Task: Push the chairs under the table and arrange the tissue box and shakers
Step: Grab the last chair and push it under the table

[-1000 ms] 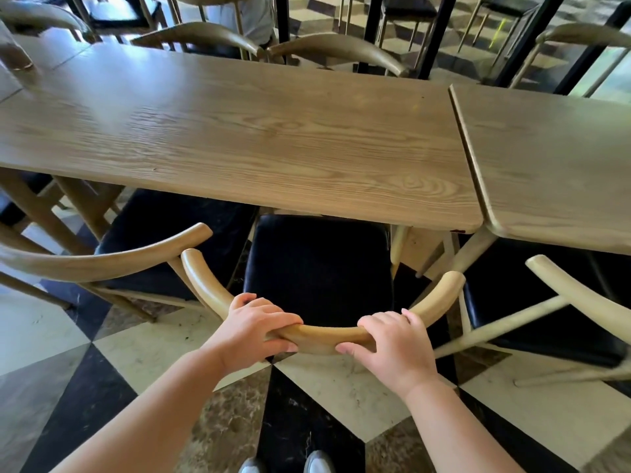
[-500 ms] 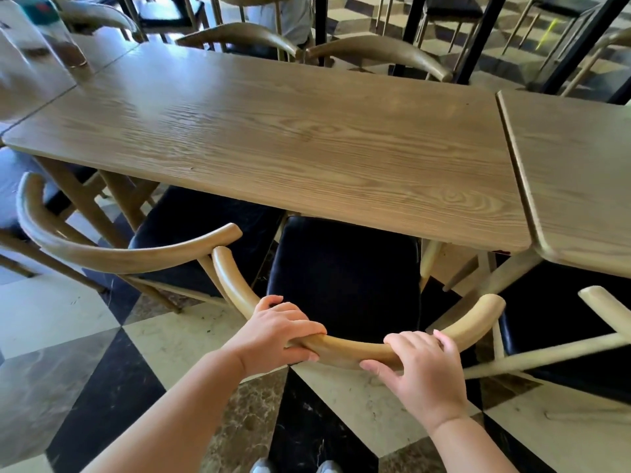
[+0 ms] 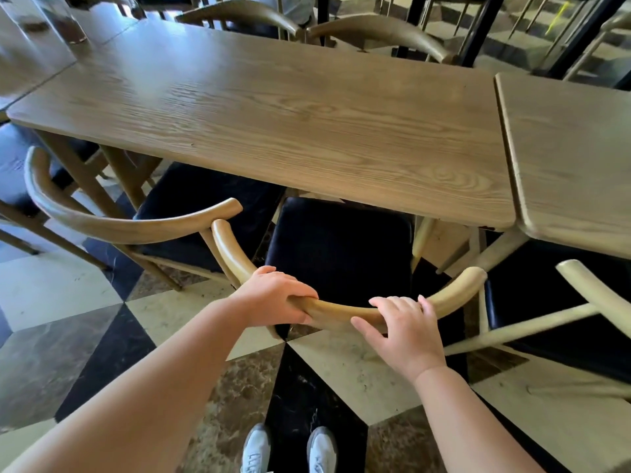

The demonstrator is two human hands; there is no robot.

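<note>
A wooden chair with a black seat (image 3: 341, 247) stands in front of me, its front edge under the long wooden table (image 3: 273, 107). My left hand (image 3: 273, 297) is wrapped around the chair's curved backrest (image 3: 456, 291) left of its middle. My right hand (image 3: 408, 327) lies over the same rail to the right, fingers curled on top and thumb spread below. A second chair (image 3: 119, 228) stands close on the left, its arm end nearly touching this one. No tissue box shows. A blurred clear container (image 3: 65, 22) stands at the far left of the tabletop.
A second table (image 3: 573, 148) butts against the right end of the first, with a pale chair (image 3: 587, 288) pulled out beside it. Two more chair backs (image 3: 375, 32) line the far side. The floor (image 3: 348, 367) is checkered tile; my shoes (image 3: 256, 448) are below.
The view has swung left, showing more of the left chair and the container. Both hands have stayed on the backrest; the right hand's grip looks looser.
</note>
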